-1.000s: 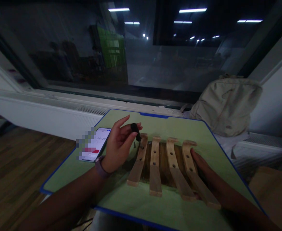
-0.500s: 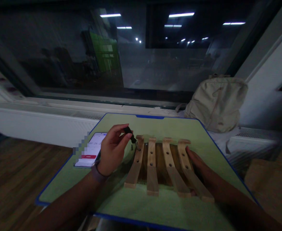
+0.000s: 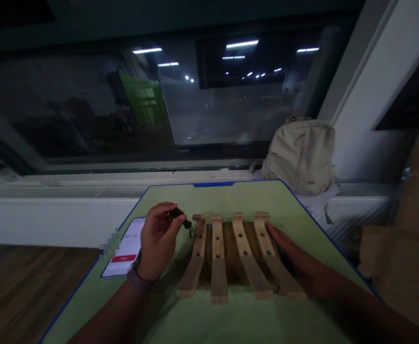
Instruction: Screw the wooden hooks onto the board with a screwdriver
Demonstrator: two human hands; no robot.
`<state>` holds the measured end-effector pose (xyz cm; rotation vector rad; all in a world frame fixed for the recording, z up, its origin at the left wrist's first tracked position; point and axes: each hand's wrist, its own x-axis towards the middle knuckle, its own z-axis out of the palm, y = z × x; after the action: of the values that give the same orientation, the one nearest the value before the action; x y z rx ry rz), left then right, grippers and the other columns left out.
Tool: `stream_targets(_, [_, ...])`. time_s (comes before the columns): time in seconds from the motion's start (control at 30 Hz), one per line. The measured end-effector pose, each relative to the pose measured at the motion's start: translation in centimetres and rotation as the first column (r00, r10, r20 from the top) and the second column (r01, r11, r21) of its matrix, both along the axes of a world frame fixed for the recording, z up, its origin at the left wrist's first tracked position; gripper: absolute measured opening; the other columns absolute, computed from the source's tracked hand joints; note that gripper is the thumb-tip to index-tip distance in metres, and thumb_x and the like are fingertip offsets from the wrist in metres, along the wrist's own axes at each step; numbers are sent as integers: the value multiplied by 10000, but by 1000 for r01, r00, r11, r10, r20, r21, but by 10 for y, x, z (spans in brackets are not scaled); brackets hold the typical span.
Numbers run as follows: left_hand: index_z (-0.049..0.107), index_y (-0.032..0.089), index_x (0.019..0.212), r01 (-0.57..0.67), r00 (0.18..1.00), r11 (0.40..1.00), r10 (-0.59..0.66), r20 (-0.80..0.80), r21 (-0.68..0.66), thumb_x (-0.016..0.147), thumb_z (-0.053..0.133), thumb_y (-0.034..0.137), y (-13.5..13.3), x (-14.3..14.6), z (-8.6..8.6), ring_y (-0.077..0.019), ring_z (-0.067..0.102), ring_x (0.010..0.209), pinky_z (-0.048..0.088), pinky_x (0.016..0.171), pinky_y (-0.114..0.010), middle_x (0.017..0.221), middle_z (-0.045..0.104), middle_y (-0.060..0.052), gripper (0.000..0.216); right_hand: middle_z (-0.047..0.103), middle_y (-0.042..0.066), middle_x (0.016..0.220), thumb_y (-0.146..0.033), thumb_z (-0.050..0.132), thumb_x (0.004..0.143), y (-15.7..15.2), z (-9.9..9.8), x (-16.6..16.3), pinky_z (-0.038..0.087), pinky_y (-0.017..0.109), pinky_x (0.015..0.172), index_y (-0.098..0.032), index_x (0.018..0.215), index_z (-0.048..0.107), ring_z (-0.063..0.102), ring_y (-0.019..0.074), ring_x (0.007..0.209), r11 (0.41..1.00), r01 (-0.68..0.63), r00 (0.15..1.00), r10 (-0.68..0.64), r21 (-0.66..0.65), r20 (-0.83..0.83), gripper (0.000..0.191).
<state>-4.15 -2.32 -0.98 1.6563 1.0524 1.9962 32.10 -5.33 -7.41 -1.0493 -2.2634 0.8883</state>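
My left hand (image 3: 157, 241) pinches the black handle of a small screwdriver (image 3: 183, 217). Its thin metal shaft slants down to the right, with the tip at the upper hole of the leftmost curved wooden piece (image 3: 191, 272). Several such pieces lie side by side across a dark brown panel (image 3: 229, 267), each with dark holes or screw heads along it. On the far side, my right hand (image 3: 291, 248) is wrapped round the right edge of this assembly; most of its fingers are hidden. A small dark screw-like thing (image 3: 190, 234) shows just left of the tip.
A phone (image 3: 129, 239) with a lit screen lies left of my left wrist on the green, blue-edged table (image 3: 173, 196). Behind the table are a window sill and a beige backpack (image 3: 302, 157). Cardboard (image 3: 392, 267) stands at the right.
The camera view has shifted and levelled. The screwdriver leans over more, its tip staying at the same hole. My right hand keeps its hold on the assembly.
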Motion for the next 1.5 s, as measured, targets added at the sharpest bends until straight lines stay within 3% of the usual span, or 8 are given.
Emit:
stream_targets(0.2, [550, 314, 1376, 127, 992, 985, -128, -2, -118, 938, 687, 319, -8, 2, -2, -203, 766, 1007, 643, 893, -353, 1196, 751, -68, 459, -53, 83, 1729, -502, 795, 818, -2, 1, -3, 150, 567, 1249, -287, 1620, -120, 56, 381, 1569, 1000, 11, 1000, -12, 18, 17, 1236])
stream_targets(0.33, [666, 306, 1215, 89, 986, 990, -103, -131, -107, 968, 630, 347, -9, -2, -3, -219, 748, 1070, 638, 902, -332, 1280, 701, -83, 253, -6, 116, 1727, -497, 825, 782, -4, 5, -8, 163, 535, 1252, -245, 1626, -83, 83, 373, 1569, 999, 36, 999, -37, 41, 18, 1265])
stream_targets(0.5, [739, 235, 952, -85, 982, 996, 85, -171, 8, 810, 800, 401, -6, -9, -2, -183, 723, 825, 627, 655, -248, 985, 698, -65, 226, -1, 153, 1721, -538, 843, 735, -1, 1, -10, 139, 548, 1256, -194, 1618, -82, 74, 393, 1571, 999, 44, 998, -45, 24, 33, 1324])
stream_targets(0.67, [686, 203, 1164, -104, 994, 982, 98, -47, -158, 846, 755, 483, -5, -6, -5, -200, 759, 905, 630, 791, -279, 1025, 772, -74, 429, -34, 143, 1722, -556, 842, 724, 1, -2, -9, 111, 534, 1267, -170, 1618, -90, 49, 384, 1578, 999, 48, 998, -47, -13, 45, 1347])
stream_targets(0.83, [660, 218, 1066, 19, 1000, 996, -20, -9, -83, 885, 740, 411, -3, -4, -6, -145, 749, 942, 606, 840, -216, 1017, 759, -48, 276, 4, 161, 1725, -542, 836, 734, 1, 0, -10, 106, 519, 1272, -142, 1627, -78, 49, 372, 1581, 999, 46, 997, -46, 8, 61, 1339])
stream_targets(1.0, [680, 204, 990, -72, 997, 996, 72, 0, -43, 800, 828, 393, -1, -6, -7, -100, 720, 822, 590, 735, -151, 963, 708, -24, 306, -22, 173, 1722, -547, 831, 744, 1, -4, -8, 126, 521, 1269, -140, 1628, -82, 60, 377, 1580, 998, 51, 997, -52, 28, 48, 1334])
stream_targets(1.27, [629, 227, 1212, -4, 999, 995, 0, -46, -103, 962, 645, 406, -3, -4, -11, -152, 741, 1007, 595, 906, -244, 1096, 746, -67, 308, -11, 144, 1726, -568, 811, 769, 0, -6, -6, 118, 537, 1265, -187, 1624, -88, 67, 366, 1581, 998, 55, 997, -56, 22, 44, 1297])
stream_targets(1.5, [688, 222, 1012, -88, 995, 995, 86, -48, -40, 817, 810, 356, -3, -6, -8, -105, 703, 817, 591, 719, -161, 980, 692, -18, 266, -28, 141, 1727, -551, 786, 797, -1, 0, -6, 134, 544, 1264, -186, 1633, -87, 59, 368, 1582, 999, 44, 998, -44, 3, 48, 1262])
